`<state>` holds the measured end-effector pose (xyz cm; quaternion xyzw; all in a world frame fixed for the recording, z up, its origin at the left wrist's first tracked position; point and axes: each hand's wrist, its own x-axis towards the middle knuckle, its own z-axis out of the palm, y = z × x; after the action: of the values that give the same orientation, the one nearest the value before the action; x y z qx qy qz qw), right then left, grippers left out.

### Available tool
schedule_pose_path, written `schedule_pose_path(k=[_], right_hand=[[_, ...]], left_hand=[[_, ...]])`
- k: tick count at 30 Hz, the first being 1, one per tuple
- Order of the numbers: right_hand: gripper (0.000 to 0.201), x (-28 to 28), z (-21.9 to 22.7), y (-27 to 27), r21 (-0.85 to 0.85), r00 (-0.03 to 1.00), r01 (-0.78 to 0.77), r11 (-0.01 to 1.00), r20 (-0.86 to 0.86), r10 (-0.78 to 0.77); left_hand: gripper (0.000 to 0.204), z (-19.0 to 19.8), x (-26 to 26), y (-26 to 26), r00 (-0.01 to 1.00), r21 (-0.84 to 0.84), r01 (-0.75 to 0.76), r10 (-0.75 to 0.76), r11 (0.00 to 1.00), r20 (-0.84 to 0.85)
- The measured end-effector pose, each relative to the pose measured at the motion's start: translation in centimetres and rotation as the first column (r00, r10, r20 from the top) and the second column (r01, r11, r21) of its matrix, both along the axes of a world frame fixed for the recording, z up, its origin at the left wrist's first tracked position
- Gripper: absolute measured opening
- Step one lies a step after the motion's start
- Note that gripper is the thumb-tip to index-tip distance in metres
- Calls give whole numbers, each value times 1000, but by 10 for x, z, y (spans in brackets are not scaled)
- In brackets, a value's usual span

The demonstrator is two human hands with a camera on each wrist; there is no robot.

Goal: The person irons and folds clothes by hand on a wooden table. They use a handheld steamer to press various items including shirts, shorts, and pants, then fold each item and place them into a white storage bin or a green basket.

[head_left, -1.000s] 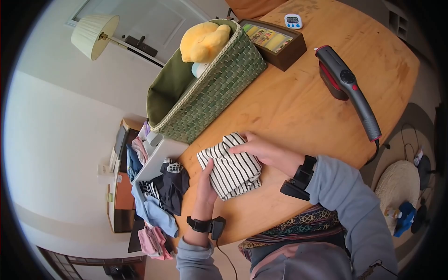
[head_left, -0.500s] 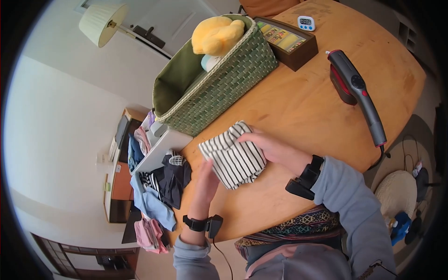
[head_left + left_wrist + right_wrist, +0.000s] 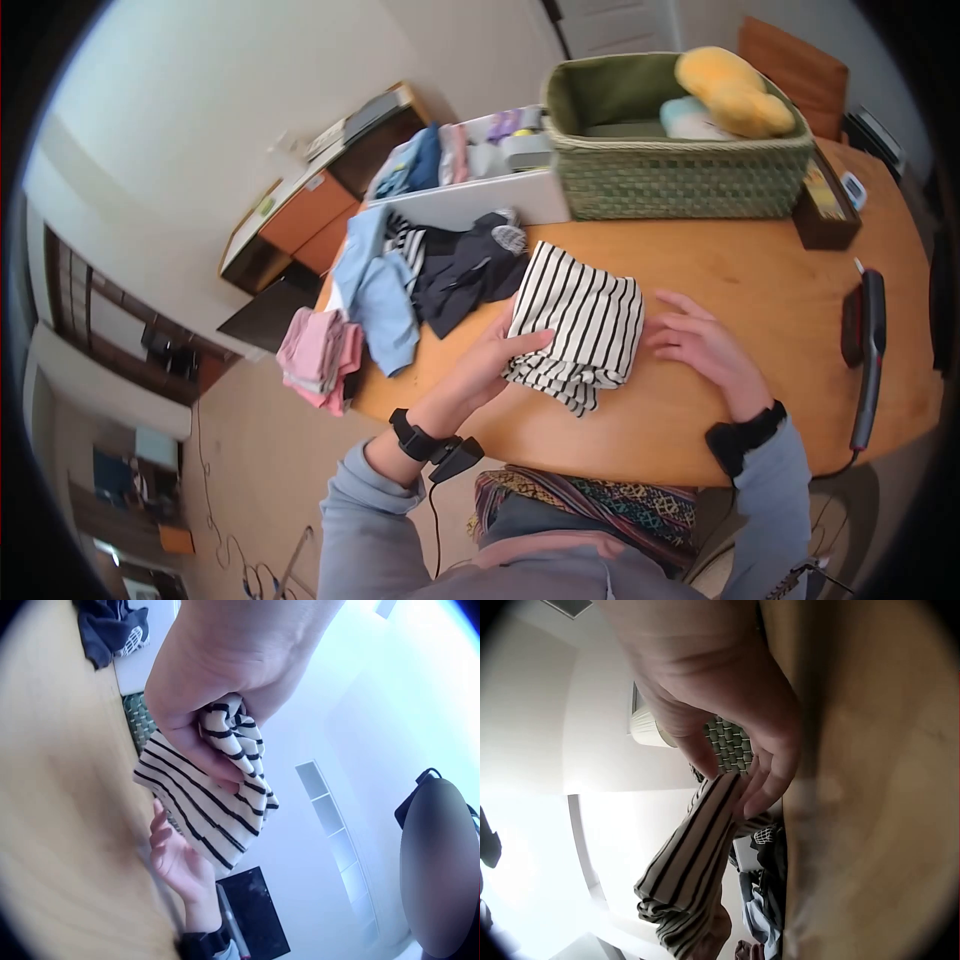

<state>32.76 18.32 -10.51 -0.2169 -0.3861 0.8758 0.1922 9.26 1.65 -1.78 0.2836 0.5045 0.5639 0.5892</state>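
Note:
A folded black-and-white striped cloth (image 3: 585,315) is held above the wooden table in the head view. My left hand (image 3: 490,365) grips its left side, thumb on top; the left wrist view shows the fingers curled round the bunched cloth (image 3: 214,795). Just right of the cloth, my right hand (image 3: 705,350) has its fingers spread and relaxed, apart from it in the head view. In the right wrist view, the right hand (image 3: 720,697) is beside the cloth's end (image 3: 697,847), with thumb and fingers apart.
Dark clothes (image 3: 465,270) and a light blue garment (image 3: 380,300) lie left, near a pink stack (image 3: 318,355). Behind them stand a white box (image 3: 500,200) and a green basket (image 3: 680,185) with a yellow plush toy (image 3: 735,90). A handheld steamer (image 3: 870,360) lies at right.
The head view has turned toward the clothes on the left. My right hand has let go of the striped cloth and moved off to its right, while my left hand still holds it.

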Motion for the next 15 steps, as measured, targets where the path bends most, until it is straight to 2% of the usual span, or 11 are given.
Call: schedule_pose_path(k=[5,9,11,15], right_hand=[[41,2,-7,8,-22,999,-48,999,25,49],[37,2,-3,7,-23,997,-40,999,59,42],[36,3,-5,9,-24,997,-35,999,72,37],[37,2,-2,9,-58,998,-21,998,62,25]], left_hand=[[65,21,-67,-37,976,190,-191,207,963,-67],[60,65,-123,-78,894,205,-390,423,897,-148],[59,84,-150,-98,864,373,-370,463,851,-198],[52,96,-231,-156,780,346,-352,477,870,-405]])
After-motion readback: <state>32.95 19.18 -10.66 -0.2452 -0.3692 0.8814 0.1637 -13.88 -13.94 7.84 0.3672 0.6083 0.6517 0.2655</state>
